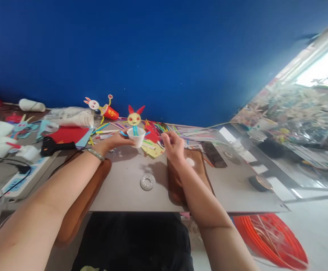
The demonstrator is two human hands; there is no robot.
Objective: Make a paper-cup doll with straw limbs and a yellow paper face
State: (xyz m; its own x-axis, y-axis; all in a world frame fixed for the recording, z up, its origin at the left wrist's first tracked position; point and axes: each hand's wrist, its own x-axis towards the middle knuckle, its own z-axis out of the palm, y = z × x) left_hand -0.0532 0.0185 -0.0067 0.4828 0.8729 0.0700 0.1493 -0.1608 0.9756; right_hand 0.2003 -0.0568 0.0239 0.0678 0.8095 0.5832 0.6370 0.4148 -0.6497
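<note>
My left hand [118, 140] grips a white paper cup [136, 140] by its left side, above the table. From the cup rises a paper rabbit head [135, 119] with red ears, on blue straws; short blue straws stick out of the cup's sides like arms. My right hand [174, 146] is apart from the cup, to its right, with fingers curled together. Whether they pinch anything small is not visible. Below it lies a brown tray [176, 188] with a small white disc [190, 162] on it. A white tape roll [147, 182] lies flat between the arms.
Coloured straws [189, 131] and paper scraps spread along the blue wall [152, 56]. On the left are a black glue gun [57, 146], a power strip [25, 177] with cables, and stacked cups [73, 116]. A dark phone-like slab [214, 154] lies right; a red basket [273, 241] stands below.
</note>
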